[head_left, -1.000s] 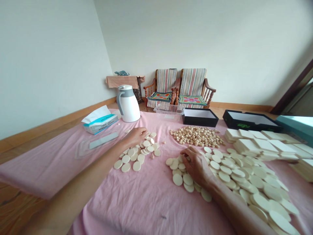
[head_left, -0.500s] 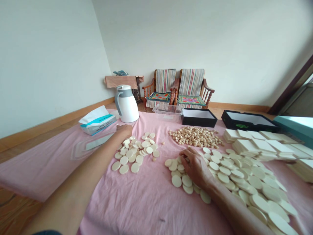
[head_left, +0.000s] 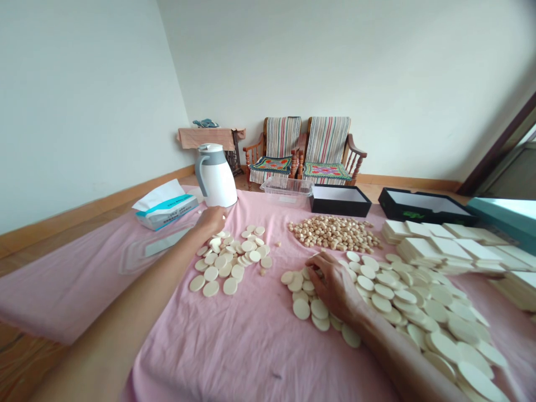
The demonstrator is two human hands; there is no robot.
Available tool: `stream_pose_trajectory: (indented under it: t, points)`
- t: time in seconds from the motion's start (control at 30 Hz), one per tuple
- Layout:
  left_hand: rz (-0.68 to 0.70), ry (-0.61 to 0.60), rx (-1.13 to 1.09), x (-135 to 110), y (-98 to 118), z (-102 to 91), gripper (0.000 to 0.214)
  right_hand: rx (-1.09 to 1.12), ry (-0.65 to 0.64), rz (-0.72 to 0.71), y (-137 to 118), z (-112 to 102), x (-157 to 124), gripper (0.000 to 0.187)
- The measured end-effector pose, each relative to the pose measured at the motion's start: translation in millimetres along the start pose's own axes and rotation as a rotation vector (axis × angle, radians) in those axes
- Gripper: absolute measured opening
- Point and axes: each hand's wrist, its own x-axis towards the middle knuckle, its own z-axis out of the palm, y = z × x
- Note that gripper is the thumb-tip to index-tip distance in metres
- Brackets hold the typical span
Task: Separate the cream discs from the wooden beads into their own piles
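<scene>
My left hand reaches out over the far edge of a small heap of cream round discs, close to the white jug. Its fingers are curled, with a small pale piece showing at the fingertips. My right hand lies on the near left edge of a larger spread of cream discs, fingers bent and pinched on a disc. Both heaps rest on a pink cloth.
A pile of small tan beads lies behind the discs. Stacks of cream square tiles sit at right. Two black boxes, a clear tub, a tissue pack and a clear flat lid ring the cloth. Two striped chairs stand behind.
My left hand has drawn back from the far right of the small heap to its far left, toward the jug. My right hand has stayed put on the big spread.
</scene>
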Motion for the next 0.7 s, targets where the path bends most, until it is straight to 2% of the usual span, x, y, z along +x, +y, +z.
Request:
stream_pose_trajectory:
  t: [0.13,0.3,0.47,0.6,0.7]
  points:
    - [0.167,-0.032,-0.053,-18.2,1.7,0.9,0.029,0.006,0.002,-0.008,2.5,1.7,0.0,0.014]
    - [0.192,0.006,0.015,-45.2,13.2,14.6,0.027,0.008,-0.001,-0.015,3.1,2.0,-1.2,0.014]
    - [0.198,0.049,0.021,-61.1,27.5,17.3,0.037,-0.011,-0.001,-0.019,1.5,1.0,-2.1,0.015]
    - [0.294,0.026,-0.018,-68.7,39.7,14.8,0.040,-0.031,-0.012,-0.026,2.4,0.9,-1.9,0.015]
    - [0.397,0.017,-0.132,-74.9,47.3,13.3,0.036,-0.035,-0.017,-0.025,1.7,0.3,-1.8,0.016]
